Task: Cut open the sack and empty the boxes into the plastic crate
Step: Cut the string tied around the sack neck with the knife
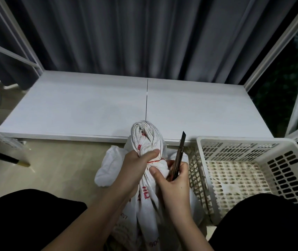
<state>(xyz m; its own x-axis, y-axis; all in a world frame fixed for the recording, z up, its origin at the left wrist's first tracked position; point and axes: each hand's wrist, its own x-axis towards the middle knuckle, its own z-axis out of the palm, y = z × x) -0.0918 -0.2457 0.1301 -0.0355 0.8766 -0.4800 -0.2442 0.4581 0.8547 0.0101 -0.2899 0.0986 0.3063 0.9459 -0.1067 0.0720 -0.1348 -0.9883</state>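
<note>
Tan floor (54,171) | left hand (135,169) grips upright sack (147,140) neck | right hand (175,185) holds knife (179,153), blade up

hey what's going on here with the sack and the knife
A person's left hand grips the gathered neck of a white sack, just above its red tie. The right hand holds a utility knife, blade up, beside the tie. The sack looks uncut, and the plastic crate to its right holds no boxes.

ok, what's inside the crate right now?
Nothing shows in the crate: its bare slotted floor is visible. The near corner is hidden behind a knee. The sack is tied shut, so no boxes are visible.
</note>
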